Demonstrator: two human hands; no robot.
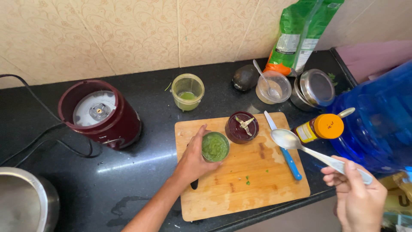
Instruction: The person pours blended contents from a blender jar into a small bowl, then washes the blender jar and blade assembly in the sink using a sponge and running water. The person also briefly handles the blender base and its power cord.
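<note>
Black polished counter (141, 172) against a beige patterned tile wall (128, 34); a wooden cutting board (257, 180) lies on the counter near its front edge.

The spoon (300, 146) is held above the board's right edge, its long axis running from the right hand up and to the left, bowl end away from the grip and facing up (the bowl looks empty). The small jar (215, 147) stands upright on the board, mouth up, filled with green paste.

Left hand (193, 161): grip closed around the jar's left side, thumb along the rim, fingers behind. Right hand (358, 197): grip pinched shut on the spoon's handle end.

Just right of the left grip, touching or nearly touching the jar, sits a maroon blade lid (242, 127), blades up. Between the two grips lies a blue-handled knife (283, 148). Beyond the left grip stands a clear cup (187, 91) with green residue; well to its left, the maroon blender base (101, 114). Just above the spoon is an orange-capped bottle (321, 127) beside a large blue water jug (377, 120).
</note>
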